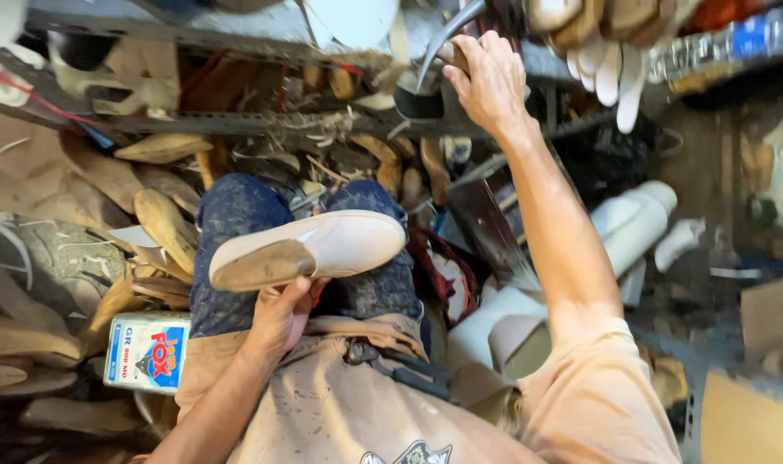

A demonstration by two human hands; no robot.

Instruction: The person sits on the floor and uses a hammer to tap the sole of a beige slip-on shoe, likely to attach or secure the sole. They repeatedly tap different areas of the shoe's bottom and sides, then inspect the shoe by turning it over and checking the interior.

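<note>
My left hand point(281, 314) grips a pale shoe point(310, 249) from below, sole turned up, resting across my knees in dark blue trousers. The sole is cream with a brownish heel end at the left. My right hand point(487, 79) reaches far forward, its fingers closed on the handle of a curved metal tool point(443, 39) at a metal shelf. A black object sits just below that tool; I cannot tell what it is.
Wooden shoe lasts and insole pieces point(164, 223) are heaped at the left and ahead. A rectangular glue tin point(146, 351) stands by my left thigh. White rolls point(636, 219) lie at the right, cardboard boxes point(752, 417) at the lower right, pale soles point(610, 73) hang top right.
</note>
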